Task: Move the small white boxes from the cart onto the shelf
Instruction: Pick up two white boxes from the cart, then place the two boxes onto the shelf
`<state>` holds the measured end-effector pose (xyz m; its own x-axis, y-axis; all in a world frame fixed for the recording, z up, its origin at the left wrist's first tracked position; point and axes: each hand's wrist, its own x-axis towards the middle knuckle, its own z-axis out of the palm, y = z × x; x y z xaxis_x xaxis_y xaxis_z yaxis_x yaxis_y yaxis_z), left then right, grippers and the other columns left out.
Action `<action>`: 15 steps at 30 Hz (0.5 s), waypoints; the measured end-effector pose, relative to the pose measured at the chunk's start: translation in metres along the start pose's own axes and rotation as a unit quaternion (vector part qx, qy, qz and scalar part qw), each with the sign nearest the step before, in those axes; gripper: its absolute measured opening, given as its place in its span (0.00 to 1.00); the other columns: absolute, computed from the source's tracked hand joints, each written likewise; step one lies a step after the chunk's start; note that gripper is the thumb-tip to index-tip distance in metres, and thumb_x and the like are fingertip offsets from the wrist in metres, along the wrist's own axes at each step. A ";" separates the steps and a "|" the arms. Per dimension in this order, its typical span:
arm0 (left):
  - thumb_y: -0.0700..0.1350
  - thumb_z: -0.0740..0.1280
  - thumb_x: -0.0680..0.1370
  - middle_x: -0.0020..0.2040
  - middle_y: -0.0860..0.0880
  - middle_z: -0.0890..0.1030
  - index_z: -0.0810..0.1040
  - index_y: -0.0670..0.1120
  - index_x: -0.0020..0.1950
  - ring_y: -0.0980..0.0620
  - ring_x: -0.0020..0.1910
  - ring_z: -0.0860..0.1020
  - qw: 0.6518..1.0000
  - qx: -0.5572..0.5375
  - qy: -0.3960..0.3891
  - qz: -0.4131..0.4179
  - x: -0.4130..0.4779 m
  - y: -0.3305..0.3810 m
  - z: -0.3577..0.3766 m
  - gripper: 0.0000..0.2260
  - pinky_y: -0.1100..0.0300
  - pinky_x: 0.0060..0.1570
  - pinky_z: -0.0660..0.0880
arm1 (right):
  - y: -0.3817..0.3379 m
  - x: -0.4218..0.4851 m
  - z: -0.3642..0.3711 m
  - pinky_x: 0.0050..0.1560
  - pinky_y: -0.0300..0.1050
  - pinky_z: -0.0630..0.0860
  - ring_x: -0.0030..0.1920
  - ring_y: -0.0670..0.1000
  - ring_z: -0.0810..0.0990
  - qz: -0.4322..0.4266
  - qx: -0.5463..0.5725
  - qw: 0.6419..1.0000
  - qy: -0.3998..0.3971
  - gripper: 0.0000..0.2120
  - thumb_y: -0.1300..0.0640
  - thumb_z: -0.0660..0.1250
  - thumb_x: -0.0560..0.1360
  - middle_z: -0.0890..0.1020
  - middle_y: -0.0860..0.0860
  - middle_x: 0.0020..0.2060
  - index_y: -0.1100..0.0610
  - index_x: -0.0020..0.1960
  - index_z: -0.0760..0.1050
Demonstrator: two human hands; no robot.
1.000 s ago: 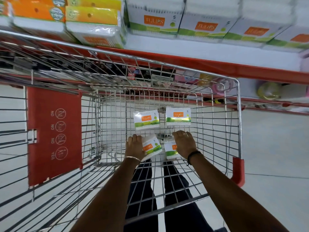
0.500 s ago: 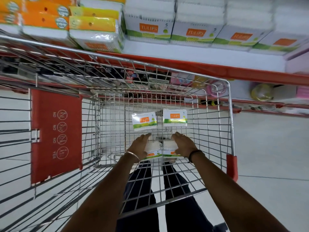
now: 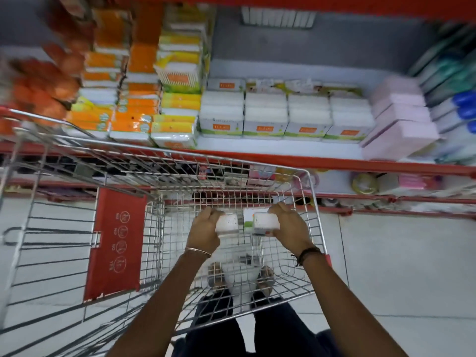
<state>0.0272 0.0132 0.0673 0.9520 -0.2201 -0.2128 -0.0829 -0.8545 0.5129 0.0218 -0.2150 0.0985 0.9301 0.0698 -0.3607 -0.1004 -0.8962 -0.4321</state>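
Head view shows me both hands inside the cart point(image 3: 313, 199), each closed around one small white box. My left hand point(image 3: 206, 229) has its fingers point(image 3: 211, 212) curled over the far edge of the left box point(image 3: 227, 224), thumb underneath. My right hand point(image 3: 289, 226) clamps the right box point(image 3: 266, 222) the same way. Between the two sets of fingers I can see another white box point(image 3: 249, 219) with a green mark; whether it rests on the cart floor I cannot tell through the blur.

The shelf point(image 3: 283, 148) sits beyond my fingertips, above the cart's far rim, with a row of white packs point(image 3: 286, 117) already on it and a bare strip in front.

Risks, as I judge them: lifting out, a box corner could catch the wire rim and slip from my one-handed hold. The bare strip looks narrow, so a box set too near the red lip could tip off.
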 end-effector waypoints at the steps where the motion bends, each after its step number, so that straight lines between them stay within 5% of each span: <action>1: 0.26 0.67 0.62 0.54 0.41 0.76 0.75 0.41 0.59 0.39 0.54 0.74 1.000 -0.003 0.014 0.002 0.001 0.004 -0.008 0.26 0.47 0.54 0.76 | -0.003 -0.001 -0.008 0.55 0.48 0.75 0.59 0.57 0.75 -0.003 -0.002 1.000 0.011 0.25 0.65 0.75 0.64 0.75 0.52 0.60 0.56 0.59 0.72; 7: 0.27 0.68 0.65 0.55 0.41 0.74 0.74 0.43 0.61 0.39 0.54 0.74 0.996 -0.010 0.074 0.054 0.018 0.037 -0.065 0.26 0.48 0.48 0.79 | -0.026 0.005 -0.070 0.56 0.49 0.75 0.59 0.56 0.75 -0.035 -0.006 0.997 0.074 0.26 0.66 0.74 0.64 0.75 0.51 0.60 0.55 0.60 0.73; 15: 0.25 0.67 0.65 0.57 0.39 0.75 0.73 0.41 0.63 0.40 0.58 0.73 0.979 0.012 0.163 0.124 0.068 0.072 -0.132 0.28 0.48 0.60 0.73 | -0.053 0.044 -0.140 0.59 0.46 0.67 0.59 0.56 0.70 -0.067 -0.033 0.986 0.147 0.26 0.68 0.72 0.66 0.73 0.52 0.58 0.56 0.61 0.71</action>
<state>0.1245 -0.0009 0.1997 0.9450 -0.2628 0.1948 -0.3259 -0.8060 0.4940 0.1177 -0.2253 0.2209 0.9966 0.0681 -0.0457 0.0441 -0.9149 -0.4013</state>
